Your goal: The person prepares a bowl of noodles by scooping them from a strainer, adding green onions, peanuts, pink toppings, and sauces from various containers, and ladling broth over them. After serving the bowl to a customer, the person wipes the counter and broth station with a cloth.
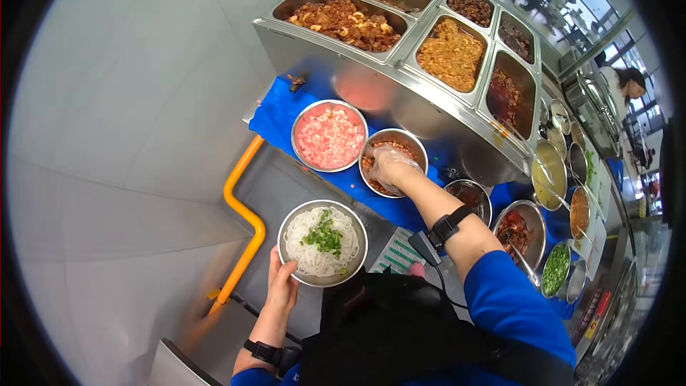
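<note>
My left hand (281, 278) grips the rim of a metal bowl (283, 251) with the thumb over its edge. White rice noodles (302, 241) fill this bowl, topped with chopped green onion (326, 234). Gloved in clear plastic, my right hand (393, 169) reaches down into a second metal bowl (423, 151) of small brown pieces that look like peanuts or beans. Its fingertips are among the pieces, and glove and blur hide how they are closed. Touching that bowl on the left stands a bowl of pink and white diced food (330, 136).
Behind the bowls rises a steel counter (400, 75) with several food trays. To the right stand a bowl of dark sauce (468, 196), a bowl of red food with a spoon (518, 234) and chopped greens (556, 269). A yellow rail (243, 207) runs at left. A co-worker (623, 89) stands far right.
</note>
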`<state>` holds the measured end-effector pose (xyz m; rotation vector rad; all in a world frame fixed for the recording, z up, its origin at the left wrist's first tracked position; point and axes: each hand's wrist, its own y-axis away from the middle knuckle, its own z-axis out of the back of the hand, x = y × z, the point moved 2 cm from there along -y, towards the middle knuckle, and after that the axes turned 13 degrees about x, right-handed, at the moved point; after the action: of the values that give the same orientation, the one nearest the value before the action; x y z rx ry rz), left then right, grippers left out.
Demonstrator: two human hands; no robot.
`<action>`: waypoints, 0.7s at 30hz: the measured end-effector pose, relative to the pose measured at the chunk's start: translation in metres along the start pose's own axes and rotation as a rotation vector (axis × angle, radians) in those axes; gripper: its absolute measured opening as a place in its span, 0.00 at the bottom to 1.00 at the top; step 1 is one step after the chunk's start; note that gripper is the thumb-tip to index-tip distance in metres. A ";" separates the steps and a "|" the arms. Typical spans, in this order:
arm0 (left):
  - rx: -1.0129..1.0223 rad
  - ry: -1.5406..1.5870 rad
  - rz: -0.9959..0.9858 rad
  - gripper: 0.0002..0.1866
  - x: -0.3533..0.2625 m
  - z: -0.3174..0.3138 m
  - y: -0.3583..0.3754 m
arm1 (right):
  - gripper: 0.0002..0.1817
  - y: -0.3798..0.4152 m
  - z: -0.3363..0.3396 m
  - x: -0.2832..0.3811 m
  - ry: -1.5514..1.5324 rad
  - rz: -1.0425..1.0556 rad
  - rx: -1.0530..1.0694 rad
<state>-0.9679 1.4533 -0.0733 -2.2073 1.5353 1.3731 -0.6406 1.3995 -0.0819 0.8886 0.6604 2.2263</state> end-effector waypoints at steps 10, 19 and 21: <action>0.057 0.013 0.089 0.28 -0.035 0.022 -0.064 | 0.08 -0.001 0.011 -0.011 -0.542 -0.213 -0.175; 0.070 0.045 0.052 0.27 -0.041 0.015 -0.100 | 0.11 0.039 0.012 0.119 -0.102 0.601 -0.236; 0.061 0.082 0.009 0.27 -0.046 0.019 -0.103 | 0.14 0.037 0.024 0.127 -0.088 0.621 -0.209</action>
<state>-0.9007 1.5440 -0.0891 -2.2497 1.5932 1.2355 -0.7088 1.4709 0.0094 1.1893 0.1006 2.7065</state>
